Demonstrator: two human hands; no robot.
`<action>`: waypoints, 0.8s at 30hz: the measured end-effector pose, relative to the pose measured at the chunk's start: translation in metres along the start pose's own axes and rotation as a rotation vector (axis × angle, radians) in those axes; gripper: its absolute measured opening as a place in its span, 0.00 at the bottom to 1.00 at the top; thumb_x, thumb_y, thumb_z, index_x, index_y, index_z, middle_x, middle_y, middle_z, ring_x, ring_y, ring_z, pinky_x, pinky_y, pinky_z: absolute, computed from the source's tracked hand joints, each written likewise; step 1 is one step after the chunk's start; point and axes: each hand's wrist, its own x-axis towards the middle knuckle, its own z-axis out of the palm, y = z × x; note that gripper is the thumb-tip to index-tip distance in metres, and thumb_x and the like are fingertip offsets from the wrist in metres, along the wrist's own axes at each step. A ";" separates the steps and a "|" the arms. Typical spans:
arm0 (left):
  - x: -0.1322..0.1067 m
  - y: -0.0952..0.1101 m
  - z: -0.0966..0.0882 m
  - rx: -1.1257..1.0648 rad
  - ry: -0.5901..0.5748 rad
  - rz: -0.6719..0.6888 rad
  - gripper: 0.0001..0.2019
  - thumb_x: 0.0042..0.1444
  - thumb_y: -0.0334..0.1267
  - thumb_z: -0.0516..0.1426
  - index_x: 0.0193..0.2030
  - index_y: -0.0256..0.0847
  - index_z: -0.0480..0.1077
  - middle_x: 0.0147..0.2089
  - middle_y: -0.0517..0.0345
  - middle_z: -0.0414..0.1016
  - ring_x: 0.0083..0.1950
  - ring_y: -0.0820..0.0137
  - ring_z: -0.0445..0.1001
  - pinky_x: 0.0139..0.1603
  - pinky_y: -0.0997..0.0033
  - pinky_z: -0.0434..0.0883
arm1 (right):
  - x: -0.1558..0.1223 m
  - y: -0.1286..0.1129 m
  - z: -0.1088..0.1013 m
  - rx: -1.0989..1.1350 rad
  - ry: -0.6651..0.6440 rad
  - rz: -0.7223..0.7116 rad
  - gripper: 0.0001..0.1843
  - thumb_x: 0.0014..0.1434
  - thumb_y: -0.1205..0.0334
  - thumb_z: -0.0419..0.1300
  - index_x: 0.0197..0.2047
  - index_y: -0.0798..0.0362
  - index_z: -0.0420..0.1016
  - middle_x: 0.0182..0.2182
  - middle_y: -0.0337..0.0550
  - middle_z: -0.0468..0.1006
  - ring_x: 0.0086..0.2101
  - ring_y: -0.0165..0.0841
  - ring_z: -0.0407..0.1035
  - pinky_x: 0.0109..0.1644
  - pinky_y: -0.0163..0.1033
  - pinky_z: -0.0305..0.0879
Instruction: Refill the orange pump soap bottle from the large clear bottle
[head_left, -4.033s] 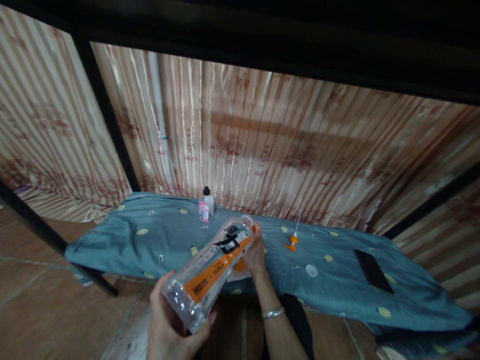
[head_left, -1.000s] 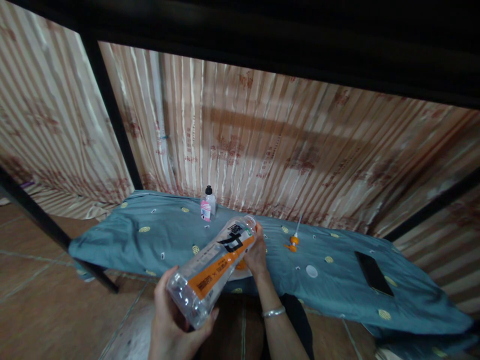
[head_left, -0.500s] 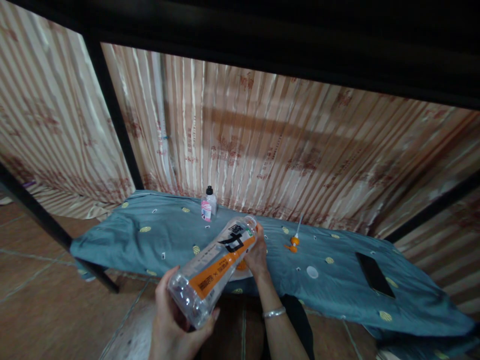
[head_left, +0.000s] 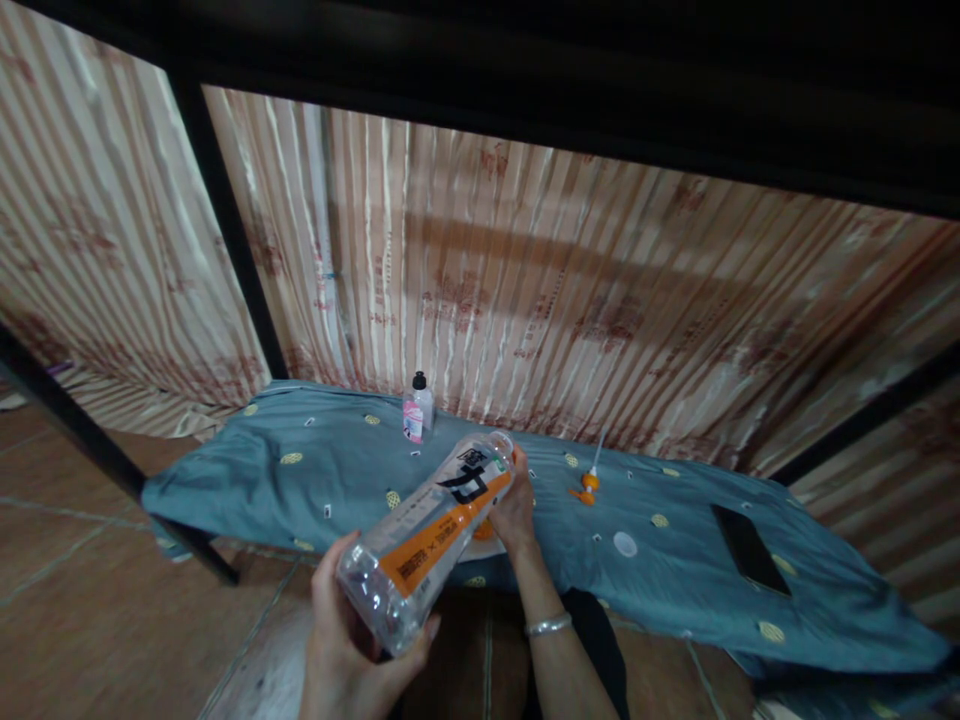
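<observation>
My left hand [head_left: 345, 640] is wrapped round the base of a clear plastic bottle with an orange label [head_left: 427, 535]. The bottle lies tilted, its neck pointing away over the blue cloth [head_left: 315, 480]. At that far end my right hand [head_left: 514, 510] is closed, beside the neck; something orange shows under it, partly hidden. A silver bracelet [head_left: 547, 626] sits on the right wrist.
On the cloth stand a small bottle with a black cap and pink label [head_left: 417, 408], an orange nozzle piece [head_left: 587, 485], a white disc [head_left: 624, 543] and a black phone [head_left: 750, 549]. A striped curtain [head_left: 525, 290] hangs behind. Black frame bars [head_left: 225, 220] cross the left.
Hardly anything has moved; both hands keep the same hold on the bottle, and the view has shifted only slightly.
</observation>
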 end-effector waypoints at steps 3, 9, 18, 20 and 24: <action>0.000 0.000 0.000 0.014 -0.006 0.019 0.42 0.44 0.48 0.75 0.66 0.49 0.67 0.59 0.51 0.81 0.57 0.56 0.86 0.52 0.62 0.84 | 0.000 -0.002 -0.001 0.046 -0.008 0.048 0.36 0.60 0.60 0.68 0.70 0.52 0.67 0.60 0.58 0.84 0.58 0.51 0.82 0.64 0.56 0.79; 0.001 -0.002 0.000 0.018 -0.001 0.028 0.43 0.43 0.50 0.76 0.66 0.48 0.67 0.59 0.49 0.80 0.58 0.54 0.85 0.53 0.59 0.84 | 0.000 -0.001 0.001 0.053 -0.004 0.068 0.35 0.61 0.59 0.66 0.70 0.53 0.67 0.60 0.59 0.84 0.59 0.52 0.81 0.66 0.58 0.78; 0.000 -0.001 0.000 -0.005 0.002 -0.002 0.42 0.42 0.46 0.75 0.66 0.49 0.67 0.59 0.51 0.80 0.56 0.55 0.86 0.51 0.61 0.84 | -0.001 0.000 0.000 0.033 -0.004 0.058 0.35 0.62 0.59 0.66 0.71 0.54 0.66 0.61 0.60 0.84 0.60 0.51 0.81 0.65 0.57 0.79; 0.000 -0.002 -0.001 0.005 -0.001 0.017 0.42 0.44 0.46 0.75 0.66 0.49 0.67 0.59 0.51 0.80 0.56 0.54 0.85 0.51 0.61 0.84 | -0.001 0.000 0.000 0.032 -0.004 0.053 0.35 0.62 0.59 0.66 0.71 0.55 0.67 0.61 0.61 0.84 0.60 0.51 0.81 0.64 0.57 0.79; 0.000 -0.003 -0.002 0.024 -0.011 0.035 0.42 0.45 0.48 0.74 0.67 0.49 0.66 0.60 0.50 0.80 0.57 0.55 0.85 0.50 0.62 0.84 | -0.001 -0.001 0.000 0.046 -0.003 0.048 0.35 0.61 0.60 0.66 0.70 0.55 0.68 0.61 0.61 0.84 0.60 0.53 0.81 0.64 0.58 0.79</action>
